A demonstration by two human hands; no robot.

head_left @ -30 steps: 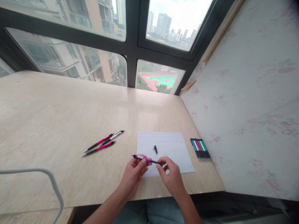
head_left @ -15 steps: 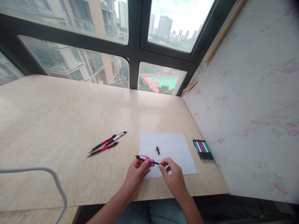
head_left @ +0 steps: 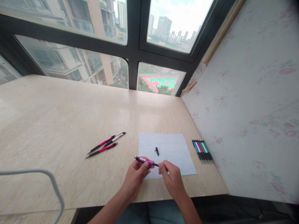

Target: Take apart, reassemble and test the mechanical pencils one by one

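Note:
Both hands hold one purple and black pen (head_left: 144, 160) just above the near edge of a white sheet of paper (head_left: 173, 152). My left hand (head_left: 136, 175) pinches the purple barrel. My right hand (head_left: 171, 179) is closed on the pen's black tip end. A small black pen part (head_left: 157, 151) lies on the paper, apart from the hands. The paper has faint writing along its top.
Three pens, two pink and one white (head_left: 105, 144), lie to the left on the beige marble table (head_left: 58, 124). A row of several coloured pens (head_left: 202, 150) lies right of the paper beside a flowered wall (head_left: 252, 102). A white chair rail (head_left: 35, 177) is at lower left. Windows run behind.
The hands and pen have stayed nearly in place; my right hand has slid a little closer along the pen toward the left hand. The camera view shifted slightly.

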